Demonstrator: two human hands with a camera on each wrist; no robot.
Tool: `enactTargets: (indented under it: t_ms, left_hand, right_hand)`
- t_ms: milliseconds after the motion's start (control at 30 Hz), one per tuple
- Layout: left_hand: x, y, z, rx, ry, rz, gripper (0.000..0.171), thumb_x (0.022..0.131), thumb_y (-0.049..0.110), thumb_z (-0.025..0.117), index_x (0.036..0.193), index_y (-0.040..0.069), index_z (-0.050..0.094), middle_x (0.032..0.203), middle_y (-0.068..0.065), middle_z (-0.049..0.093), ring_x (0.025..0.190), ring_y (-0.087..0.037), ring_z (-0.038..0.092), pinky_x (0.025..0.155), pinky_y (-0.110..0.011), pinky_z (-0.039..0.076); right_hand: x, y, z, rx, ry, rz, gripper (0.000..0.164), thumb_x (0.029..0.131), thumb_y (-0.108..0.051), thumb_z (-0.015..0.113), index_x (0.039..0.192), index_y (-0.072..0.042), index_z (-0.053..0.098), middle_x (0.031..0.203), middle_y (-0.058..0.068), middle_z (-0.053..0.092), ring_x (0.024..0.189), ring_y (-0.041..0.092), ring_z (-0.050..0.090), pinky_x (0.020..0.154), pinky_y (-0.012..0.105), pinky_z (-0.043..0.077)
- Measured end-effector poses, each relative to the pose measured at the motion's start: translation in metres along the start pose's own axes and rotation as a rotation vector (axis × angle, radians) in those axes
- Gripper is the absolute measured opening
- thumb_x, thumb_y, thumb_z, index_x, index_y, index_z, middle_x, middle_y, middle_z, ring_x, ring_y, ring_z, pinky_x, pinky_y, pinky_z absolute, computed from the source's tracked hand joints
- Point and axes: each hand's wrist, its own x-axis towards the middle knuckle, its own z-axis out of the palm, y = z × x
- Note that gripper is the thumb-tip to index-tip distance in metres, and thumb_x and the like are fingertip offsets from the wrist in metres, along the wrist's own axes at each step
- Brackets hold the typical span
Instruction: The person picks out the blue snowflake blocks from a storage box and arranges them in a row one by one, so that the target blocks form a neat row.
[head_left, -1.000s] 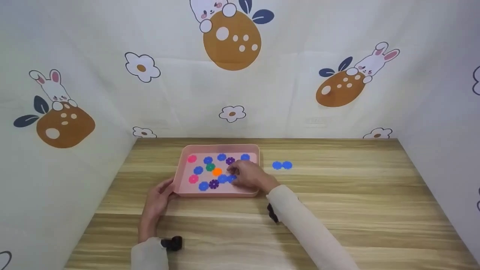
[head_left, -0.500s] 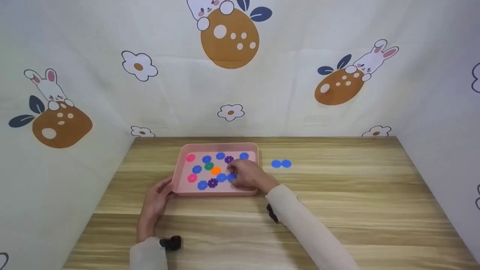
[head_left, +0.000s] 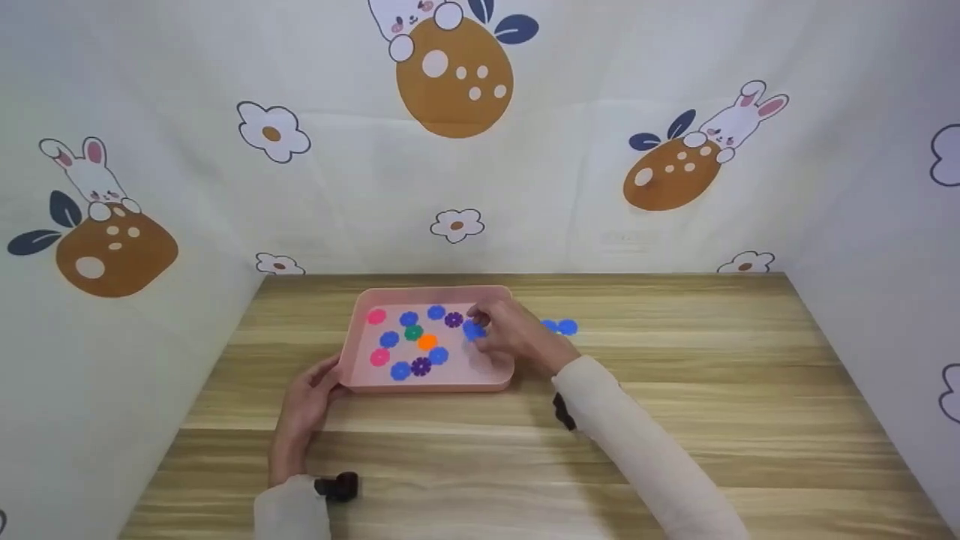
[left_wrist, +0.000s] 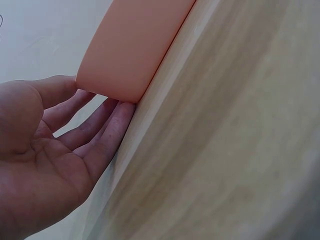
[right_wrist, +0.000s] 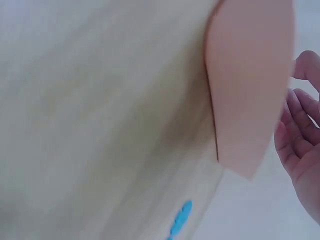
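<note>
A shallow pink tray (head_left: pixel 431 388) on the wooden table holds several flower-shaped plastic discs: blue, pink (head_left: pixel 379 358), purple (head_left: pixel 421 366), green (head_left: pixel 413 332) and orange (head_left: pixel 427 342). At the tray's near left corner my left hand (head_left: pixel 306 397) holds on; in the left wrist view, its thumb touches the upper rim and its curled fingers meet the lower edge (left_wrist: pixel 131 100). Over the tray's right side, my right hand (head_left: pixel 517 331) pinches a blue flower disc (head_left: pixel 473 330) between thumb and fingers. In the right wrist view the tray's wall hides the fingertips.
Two blue discs (head_left: pixel 568 327) lie side by side on the table right of the tray, partly behind my right hand. A patterned cloth (head_left: pixel 360 187) hangs behind the table and along both sides. Bare wooden tabletop (head_left: pixel 450 465) stretches in front of the tray.
My right hand has moved back and to the right, bringing a blue disc from beside another blue disc near the tray's front. My left hand stays at the tray corner.
</note>
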Motion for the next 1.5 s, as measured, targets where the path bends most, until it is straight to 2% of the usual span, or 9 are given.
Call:
enactTargets:
  t_ms: [167, 400, 667, 933, 1233, 1500]
  left_hand:
    - [0.0, 0.0, -0.002, 0.058, -0.006, -0.021, 0.043, 0.107, 0.014, 0.047, 0.146, -0.005, 0.046, 0.15, -0.028, 0.046, 0.126, -0.028, 0.059, 0.095, -0.02, 0.058]
    - [0.002, 0.0, -0.002, 0.065, -0.016, -0.031, 0.044, 0.107, 0.016, 0.044, 0.147, -0.002, 0.045, 0.153, -0.025, 0.044, 0.135, -0.034, 0.051, 0.101, -0.022, 0.056]
    - [0.0, 0.001, -0.001, 0.086, -0.018, -0.065, 0.046, 0.108, 0.021, 0.045, 0.149, 0.003, 0.044, 0.156, -0.022, 0.042, 0.136, -0.034, 0.051, 0.103, -0.023, 0.055]
    - [0.001, 0.0, -0.001, 0.139, -0.008, -0.048, 0.046, 0.107, 0.024, 0.047, 0.149, 0.003, 0.046, 0.152, -0.023, 0.047, 0.132, -0.03, 0.055, 0.102, -0.023, 0.055]
    - [0.0, 0.0, 0.0, 0.123, -0.003, -0.02, 0.045, 0.107, 0.022, 0.047, 0.147, 0.002, 0.047, 0.152, -0.023, 0.047, 0.133, -0.032, 0.055, 0.099, -0.021, 0.057]
    - [0.001, 0.001, -0.001, 0.122, -0.014, -0.038, 0.046, 0.108, 0.024, 0.046, 0.149, 0.004, 0.046, 0.155, -0.021, 0.044, 0.137, -0.034, 0.051, 0.105, -0.026, 0.054]
  right_hand:
    - [-0.006, 0.009, -0.017, -0.006, 0.041, 0.028, 0.051, 0.083, -0.01, 0.08, 0.131, -0.003, 0.062, 0.121, 0.008, 0.067, 0.109, 0.022, 0.06, 0.103, 0.037, 0.056]
    - [-0.016, 0.031, -0.042, -0.025, 0.067, 0.062, 0.052, 0.085, -0.013, 0.077, 0.134, -0.003, 0.061, 0.12, 0.011, 0.069, 0.108, 0.024, 0.062, 0.1, 0.038, 0.058]
    - [-0.03, 0.067, -0.063, -0.076, 0.133, 0.074, 0.051, 0.084, -0.012, 0.075, 0.131, 0.003, 0.062, 0.118, 0.016, 0.069, 0.111, 0.028, 0.064, 0.1, 0.042, 0.057]
    - [-0.046, 0.105, -0.072, -0.095, 0.214, 0.051, 0.046, 0.083, -0.009, 0.073, 0.125, 0.009, 0.063, 0.114, 0.02, 0.071, 0.106, 0.03, 0.067, 0.096, 0.044, 0.059]
    - [-0.059, 0.13, -0.078, -0.122, 0.192, 0.115, 0.045, 0.085, -0.01, 0.073, 0.124, 0.008, 0.063, 0.117, 0.021, 0.069, 0.108, 0.032, 0.066, 0.098, 0.047, 0.058]
    - [-0.062, 0.133, -0.08, -0.137, 0.143, 0.133, 0.046, 0.085, -0.01, 0.074, 0.126, 0.007, 0.062, 0.119, 0.02, 0.069, 0.112, 0.033, 0.065, 0.101, 0.048, 0.056]
